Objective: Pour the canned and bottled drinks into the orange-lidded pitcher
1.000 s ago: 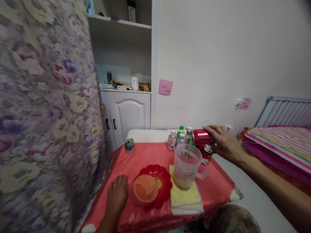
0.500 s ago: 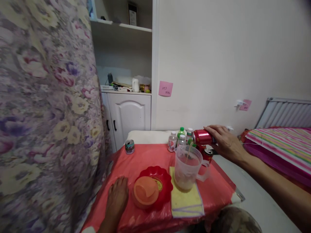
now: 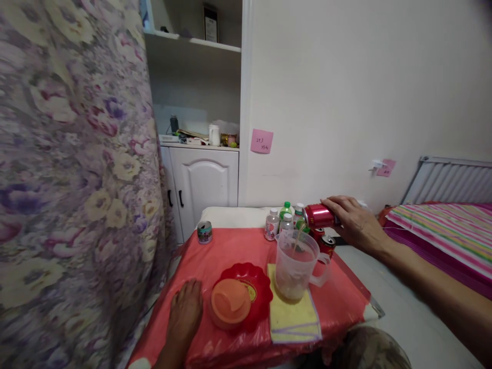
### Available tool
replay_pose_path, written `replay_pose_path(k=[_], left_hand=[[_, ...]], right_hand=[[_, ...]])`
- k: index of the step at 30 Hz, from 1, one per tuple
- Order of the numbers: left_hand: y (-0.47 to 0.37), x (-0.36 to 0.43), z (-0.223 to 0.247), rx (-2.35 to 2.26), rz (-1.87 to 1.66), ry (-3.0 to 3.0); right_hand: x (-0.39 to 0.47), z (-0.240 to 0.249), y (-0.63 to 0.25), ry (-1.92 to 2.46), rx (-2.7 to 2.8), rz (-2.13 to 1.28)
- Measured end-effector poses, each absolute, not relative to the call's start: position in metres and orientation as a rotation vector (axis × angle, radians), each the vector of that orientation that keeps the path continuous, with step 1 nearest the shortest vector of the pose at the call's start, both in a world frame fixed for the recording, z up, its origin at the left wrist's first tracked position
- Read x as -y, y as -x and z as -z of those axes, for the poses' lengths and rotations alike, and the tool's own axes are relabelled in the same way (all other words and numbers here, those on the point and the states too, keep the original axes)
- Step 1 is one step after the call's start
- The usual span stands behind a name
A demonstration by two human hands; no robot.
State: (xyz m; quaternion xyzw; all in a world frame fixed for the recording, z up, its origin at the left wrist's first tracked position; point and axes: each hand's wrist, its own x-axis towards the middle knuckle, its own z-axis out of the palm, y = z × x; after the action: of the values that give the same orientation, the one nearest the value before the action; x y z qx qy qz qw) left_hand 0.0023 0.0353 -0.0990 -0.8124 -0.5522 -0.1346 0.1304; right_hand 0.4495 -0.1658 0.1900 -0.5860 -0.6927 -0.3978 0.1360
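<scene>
My right hand point(image 3: 351, 220) is wrapped round a red can point(image 3: 318, 216), tipped so a thin brownish stream runs into the clear plastic pitcher point(image 3: 294, 269). Some liquid lies at the pitcher's bottom, and its handle points right. Under the pitcher is a folded yellow cloth point(image 3: 294, 320). My left hand point(image 3: 186, 307) lies flat on the red table cover point(image 3: 234, 248), holding nothing. Just right of it, an orange bowl point(image 3: 230, 302) sits on a scalloped red plate point(image 3: 261, 294).
Several small bottles point(image 3: 272, 224) stand behind the pitcher, with red cans point(image 3: 328, 246) to their right. A small teal can point(image 3: 205, 232) is at the back left. A floral curtain point(image 3: 77, 179) hangs left; a bed point(image 3: 446, 220) is right.
The view has shifted very slightly. My right hand still holds the tilted can and the stream continues; my left hand has not moved.
</scene>
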Motion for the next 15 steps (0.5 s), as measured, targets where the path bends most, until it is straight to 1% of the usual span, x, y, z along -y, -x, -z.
replay_pose_path(k=[15], left_hand=[[-0.0037, -0.0313, 0.0912, 1.596, 0.418, 2.378]], right_hand=[[0.165, -0.1966, -0.4476, 1.702, 2.045, 1.175]])
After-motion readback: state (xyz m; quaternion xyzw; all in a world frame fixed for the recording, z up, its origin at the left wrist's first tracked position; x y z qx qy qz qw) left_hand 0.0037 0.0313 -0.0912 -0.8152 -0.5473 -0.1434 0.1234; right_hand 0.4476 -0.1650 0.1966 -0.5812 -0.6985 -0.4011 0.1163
